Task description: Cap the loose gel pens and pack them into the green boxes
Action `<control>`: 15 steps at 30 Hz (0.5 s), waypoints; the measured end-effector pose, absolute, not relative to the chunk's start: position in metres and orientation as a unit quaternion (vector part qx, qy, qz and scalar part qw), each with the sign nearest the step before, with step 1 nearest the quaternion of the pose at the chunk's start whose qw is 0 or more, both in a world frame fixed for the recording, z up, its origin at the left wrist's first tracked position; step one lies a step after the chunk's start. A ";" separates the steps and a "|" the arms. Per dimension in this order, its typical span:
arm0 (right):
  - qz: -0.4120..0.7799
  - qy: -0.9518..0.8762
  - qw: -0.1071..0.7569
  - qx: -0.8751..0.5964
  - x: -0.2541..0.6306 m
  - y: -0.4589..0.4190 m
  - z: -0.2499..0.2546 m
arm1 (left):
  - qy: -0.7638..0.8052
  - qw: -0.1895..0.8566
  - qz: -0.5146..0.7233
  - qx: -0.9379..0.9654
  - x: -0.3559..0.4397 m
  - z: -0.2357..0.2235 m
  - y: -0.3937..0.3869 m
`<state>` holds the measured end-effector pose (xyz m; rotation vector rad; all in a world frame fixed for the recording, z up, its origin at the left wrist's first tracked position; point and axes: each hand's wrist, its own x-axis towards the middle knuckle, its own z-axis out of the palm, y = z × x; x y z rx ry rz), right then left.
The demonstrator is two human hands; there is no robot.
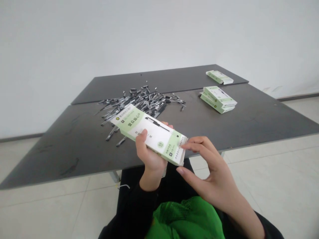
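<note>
A green and white pen box (156,132) with a printed pen picture is held tilted above the near table edge. My left hand (151,156) is wrapped round its middle, thumb on the printed face and fingertips showing at the far side. The box's far-left end has a flap sticking out. At the near-right end, my right hand (211,172) has its fingers touching the end of the box, with the thumb apart below the corner. Behind the box lies a loose pile of pens (147,101), clear-barrelled with dark parts.
Stacked green and white boxes (219,99) lie on the right of the dark table (236,122). Another box (219,77) lies farther back. A seam crosses the tabletop. A pale wall (159,36) stands behind the table.
</note>
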<state>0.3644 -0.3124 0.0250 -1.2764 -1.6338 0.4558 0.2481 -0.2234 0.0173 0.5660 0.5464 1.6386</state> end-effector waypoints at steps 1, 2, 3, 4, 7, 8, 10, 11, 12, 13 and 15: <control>0.187 -0.668 0.490 -0.528 0.361 -0.311 0.024 | 0.234 0.604 0.718 0.255 0.248 0.016 -0.224; 0.188 -0.665 0.491 -0.530 0.358 -0.310 0.024 | 0.234 0.597 0.721 0.264 0.247 0.016 -0.224; 0.190 -0.663 0.493 -0.530 0.357 -0.309 0.023 | 0.235 0.594 0.720 0.273 0.246 0.015 -0.223; 0.191 -0.662 0.495 -0.529 0.356 -0.309 0.023 | 0.238 0.592 0.718 0.279 0.245 0.015 -0.223; 0.183 -0.665 0.492 -0.531 0.355 -0.309 0.024 | 0.251 0.581 0.722 0.281 0.242 0.014 -0.222; 0.178 -0.668 0.490 -0.531 0.355 -0.309 0.024 | 0.258 0.577 0.723 0.280 0.241 0.013 -0.222; 0.167 -0.672 0.486 -0.533 0.354 -0.310 0.025 | 0.272 0.570 0.723 0.280 0.240 0.012 -0.222; 0.162 -0.673 0.485 -0.535 0.353 -0.311 0.025 | 0.276 0.568 0.723 0.280 0.240 0.011 -0.222; 0.155 -0.673 0.484 -0.537 0.352 -0.311 0.026 | 0.279 0.564 0.725 0.281 0.240 0.010 -0.223; 0.147 -0.673 0.483 -0.541 0.350 -0.312 0.026 | 0.280 0.560 0.727 0.281 0.240 0.010 -0.224; 0.127 -0.672 0.482 -0.548 0.346 -0.312 0.027 | 0.278 0.545 0.739 0.282 0.241 0.011 -0.226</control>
